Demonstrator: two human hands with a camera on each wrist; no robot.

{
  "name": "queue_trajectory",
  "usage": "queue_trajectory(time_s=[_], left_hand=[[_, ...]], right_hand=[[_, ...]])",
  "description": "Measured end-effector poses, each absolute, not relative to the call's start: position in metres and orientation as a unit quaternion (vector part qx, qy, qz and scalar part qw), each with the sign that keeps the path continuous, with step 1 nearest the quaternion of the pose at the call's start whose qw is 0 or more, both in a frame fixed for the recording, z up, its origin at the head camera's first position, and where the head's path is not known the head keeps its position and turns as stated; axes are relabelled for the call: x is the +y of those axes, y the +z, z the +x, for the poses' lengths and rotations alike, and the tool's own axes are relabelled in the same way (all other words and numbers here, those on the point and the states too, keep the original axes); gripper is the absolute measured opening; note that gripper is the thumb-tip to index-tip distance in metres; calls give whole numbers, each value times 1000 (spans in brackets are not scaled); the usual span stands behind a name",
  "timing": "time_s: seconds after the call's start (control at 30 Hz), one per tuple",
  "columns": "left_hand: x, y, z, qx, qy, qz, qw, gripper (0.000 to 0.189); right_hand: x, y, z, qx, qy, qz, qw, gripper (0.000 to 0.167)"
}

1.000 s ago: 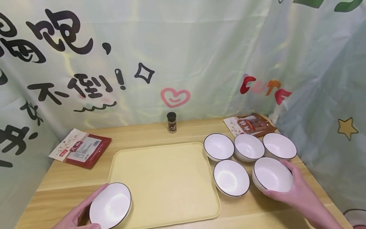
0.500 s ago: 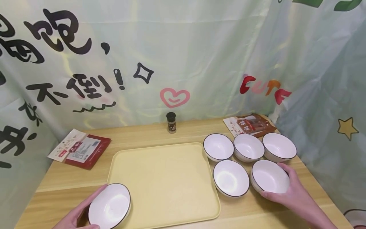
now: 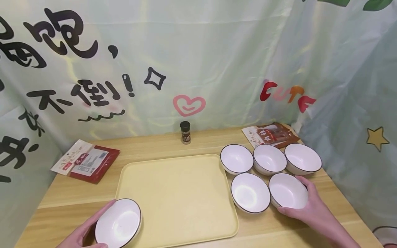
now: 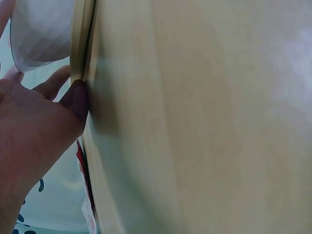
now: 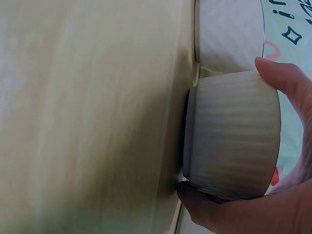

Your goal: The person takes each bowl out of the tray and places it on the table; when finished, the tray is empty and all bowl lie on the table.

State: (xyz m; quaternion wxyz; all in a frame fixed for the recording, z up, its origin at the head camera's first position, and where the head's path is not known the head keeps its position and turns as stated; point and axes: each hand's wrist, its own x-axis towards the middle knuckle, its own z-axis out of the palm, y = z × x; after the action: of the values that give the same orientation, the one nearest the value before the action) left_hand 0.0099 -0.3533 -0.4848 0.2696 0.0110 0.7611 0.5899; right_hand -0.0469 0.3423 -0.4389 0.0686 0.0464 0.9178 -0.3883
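At the front left, my left hand (image 3: 81, 231) grips a white bowl (image 3: 118, 223) with a dark rim, over the left front corner of the yellow tray (image 3: 173, 193). Its thumb and fingers lie around opposite sides; the left wrist view shows the ribbed side of this bowl (image 4: 41, 34) beside the tray's edge. My right hand (image 3: 305, 206) holds a like bowl (image 3: 288, 191) right of the tray, thumb at the near side and fingers at the far side. That bowl's base (image 5: 190, 134) is at or just over the table; any gap is unclear. Its left neighbour, another bowl (image 3: 250, 193), appears to touch it.
Behind these stand three more white bowls in a row, the middle bowl (image 3: 270, 159) among them. A brown packet (image 3: 273, 134) lies behind them. A black-capped spice jar (image 3: 185, 132) stands at the back, and a red packet (image 3: 93, 165) lies at the left. Printed cloth (image 3: 217, 69) walls the table.
My right hand has moved left with its bowl, closing the gap to the neighbouring bowl. My left hand and its bowl stay nearly in place. The view has shifted slightly.
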Motion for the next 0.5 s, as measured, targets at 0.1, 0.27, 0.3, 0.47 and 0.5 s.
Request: queue_trajectory(time_s=[0.1, 0.27, 0.3, 0.47, 0.5], left_hand=[[-352, -486, 10, 760, 591, 9, 269, 97], [-351, -488, 9, 760, 593, 18, 267, 97], [-351, -488, 9, 760, 592, 21, 266, 97], [-355, -489, 10, 784, 572, 47, 238, 95], [-355, -489, 10, 789, 567, 56, 231, 95]], right_hand=[[344, -439, -47, 916, -393, 46, 70, 127], [344, -438, -47, 914, -398, 41, 65, 127], [344, -438, -47, 914, -399, 38, 65, 126], [343, -438, -49, 915, -395, 33, 70, 125], [343, -438, -49, 915, -395, 33, 73, 126]])
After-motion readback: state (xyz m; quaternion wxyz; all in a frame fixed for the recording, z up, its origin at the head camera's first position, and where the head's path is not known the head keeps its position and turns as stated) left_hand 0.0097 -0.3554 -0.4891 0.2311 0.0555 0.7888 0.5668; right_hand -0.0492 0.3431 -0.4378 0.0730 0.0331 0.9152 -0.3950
